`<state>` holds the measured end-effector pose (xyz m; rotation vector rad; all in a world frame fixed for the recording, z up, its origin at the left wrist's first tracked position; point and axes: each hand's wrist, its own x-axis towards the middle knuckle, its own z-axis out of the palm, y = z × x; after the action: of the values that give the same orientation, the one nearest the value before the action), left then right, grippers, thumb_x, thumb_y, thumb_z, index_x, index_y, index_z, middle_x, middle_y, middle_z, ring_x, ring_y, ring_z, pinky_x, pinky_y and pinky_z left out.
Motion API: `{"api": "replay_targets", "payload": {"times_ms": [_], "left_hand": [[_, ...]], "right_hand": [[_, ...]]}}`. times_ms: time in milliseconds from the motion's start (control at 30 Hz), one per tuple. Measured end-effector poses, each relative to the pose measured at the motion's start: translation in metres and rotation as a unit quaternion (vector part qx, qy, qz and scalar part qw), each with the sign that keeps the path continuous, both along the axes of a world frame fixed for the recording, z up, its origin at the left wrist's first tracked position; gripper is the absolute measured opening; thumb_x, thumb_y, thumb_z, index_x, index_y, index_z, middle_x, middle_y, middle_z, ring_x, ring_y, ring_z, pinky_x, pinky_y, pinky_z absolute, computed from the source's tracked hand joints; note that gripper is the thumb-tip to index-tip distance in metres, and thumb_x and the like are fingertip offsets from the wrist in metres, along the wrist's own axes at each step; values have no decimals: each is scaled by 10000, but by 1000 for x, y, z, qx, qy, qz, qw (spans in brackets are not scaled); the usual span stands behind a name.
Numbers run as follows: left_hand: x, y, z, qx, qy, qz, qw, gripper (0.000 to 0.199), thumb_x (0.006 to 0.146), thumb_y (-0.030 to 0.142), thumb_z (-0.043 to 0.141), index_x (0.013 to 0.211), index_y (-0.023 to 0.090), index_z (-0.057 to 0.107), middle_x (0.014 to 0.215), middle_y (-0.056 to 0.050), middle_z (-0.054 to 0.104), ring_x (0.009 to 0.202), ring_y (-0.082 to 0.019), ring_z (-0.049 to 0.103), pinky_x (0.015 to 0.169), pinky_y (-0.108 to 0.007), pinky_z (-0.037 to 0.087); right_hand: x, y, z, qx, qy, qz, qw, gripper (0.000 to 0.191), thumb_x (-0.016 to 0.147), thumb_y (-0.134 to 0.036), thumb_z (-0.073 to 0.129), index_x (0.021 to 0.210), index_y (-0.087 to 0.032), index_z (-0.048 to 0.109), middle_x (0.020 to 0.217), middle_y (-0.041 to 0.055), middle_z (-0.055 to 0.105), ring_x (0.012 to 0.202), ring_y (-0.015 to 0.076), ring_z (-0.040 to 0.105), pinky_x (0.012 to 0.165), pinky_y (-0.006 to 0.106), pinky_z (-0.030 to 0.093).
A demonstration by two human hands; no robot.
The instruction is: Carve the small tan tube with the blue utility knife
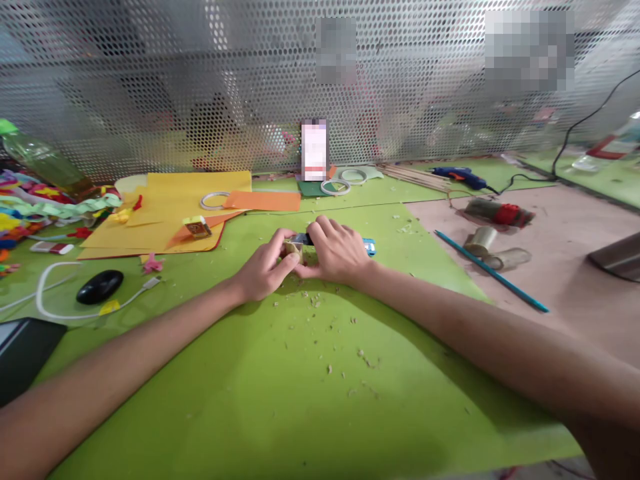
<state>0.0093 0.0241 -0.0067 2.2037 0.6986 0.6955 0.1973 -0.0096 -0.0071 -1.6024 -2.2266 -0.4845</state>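
Small tan, woody-looking piece (294, 249), ahead of me at twelve o'clock, sits pinched between my left grip's (263, 270) thumb and fingers. My right grip (337, 252) wraps a blue-and-black cutter-like tool (369, 247). Light, thin strokes serve best, I judge, braced on the green tabletop (240, 387), thumbs clear of the metal end. The piece looks rough, partly hidden; pale shavings (315, 302) lie towards six o'clock.

On the green tabletop before me, my hands (301, 257) grip a blue-handled cutter (369, 247) and a small tan piece (293, 250) among scattered shavings (315, 301); a lit phone (315, 152) stands upright behind.
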Motion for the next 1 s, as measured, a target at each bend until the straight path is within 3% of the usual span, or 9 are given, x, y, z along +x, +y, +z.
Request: {"api": "replay_targets", "payload": {"times_ms": [267,600,833,1000], "left_hand": [[0,1,-2,-11,-37,-3,999,304,912,352,473,1168,197,422,798,-13,585,695,-150,557,640,-279,447],[0,3,-2,-9,-15,21,1000,287,925,377,471,1150,208,419,848,-18,578,728,-145,563,663,-280,447],[1,4,-5,-42,-81,18,996,301,909,361,482,1163,210,426,844,-16,584,692,-139,553,696,-296,469],[1,8,-3,-73,-83,57,992,303,943,355,352,1174,195,463,909,-39,605,796,-168,573,763,-327,464]], "right_hand": [[3,0,-1,-9,-10,5,1000,629,855,-719,216,972,-177,515,898,74,588,729,175,484,541,303,170],[4,1,0,-30,-12,-5,999,687,867,-739,157,998,-170,519,906,78,614,708,165,516,530,293,135],[4,2,-3,-21,-6,-12,1000,662,880,-728,166,987,-176,515,894,60,613,706,164,516,531,297,154],[3,4,-3,13,14,-15,1000,674,844,-762,210,966,-168,504,923,85,582,740,181,487,559,297,228]]}}
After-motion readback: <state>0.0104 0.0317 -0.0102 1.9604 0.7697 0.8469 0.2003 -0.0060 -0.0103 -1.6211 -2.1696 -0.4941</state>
